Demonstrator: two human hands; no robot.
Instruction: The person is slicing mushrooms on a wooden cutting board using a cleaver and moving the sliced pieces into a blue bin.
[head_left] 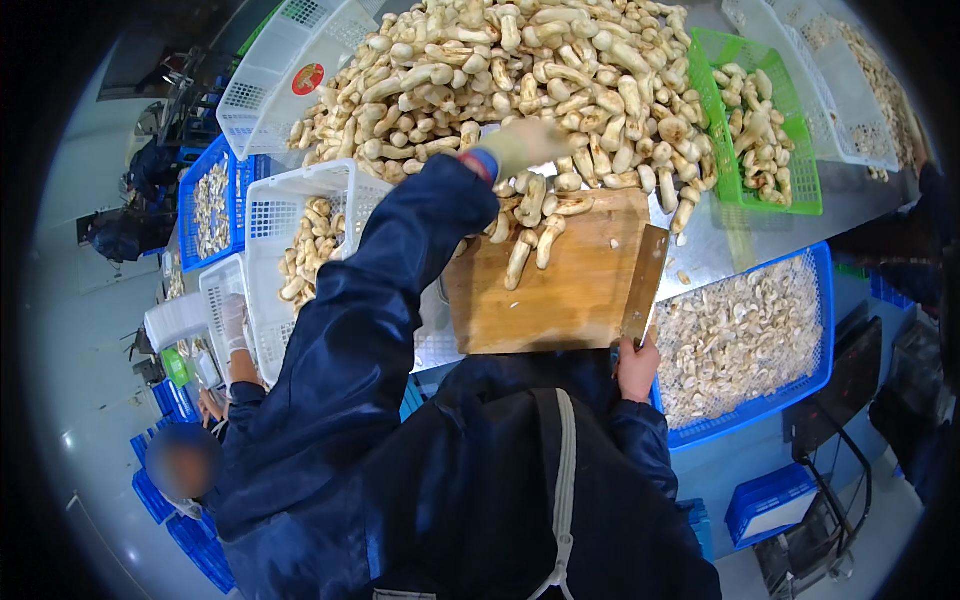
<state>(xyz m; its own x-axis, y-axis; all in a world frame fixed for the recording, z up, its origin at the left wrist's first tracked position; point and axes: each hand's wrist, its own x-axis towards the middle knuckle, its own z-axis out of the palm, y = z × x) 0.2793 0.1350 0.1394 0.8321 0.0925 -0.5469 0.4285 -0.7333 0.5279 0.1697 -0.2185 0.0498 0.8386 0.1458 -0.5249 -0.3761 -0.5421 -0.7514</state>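
My left hand (525, 148), in a pale glove, reaches over the near edge of a big heap of mushrooms (520, 75); its fingers are smeared by motion, so I cannot tell if they hold anything. Below it, several whole thick-stemmed mushrooms (535, 240) lie on the far left part of a wooden cutting board (540, 310). At the board's right side my right hand (637, 370), bare, is closed round the handle of a cleaver (646, 285), whose broad blade points away from me.
Right of the board, a blue crate (828, 330) holds sliced mushrooms. A green basket (808, 165) with whole mushrooms stands beyond it. White baskets (265, 225) stand on the left, where another person's gloved hand (235, 325) shows. More white crates (850, 140) are at the far right.
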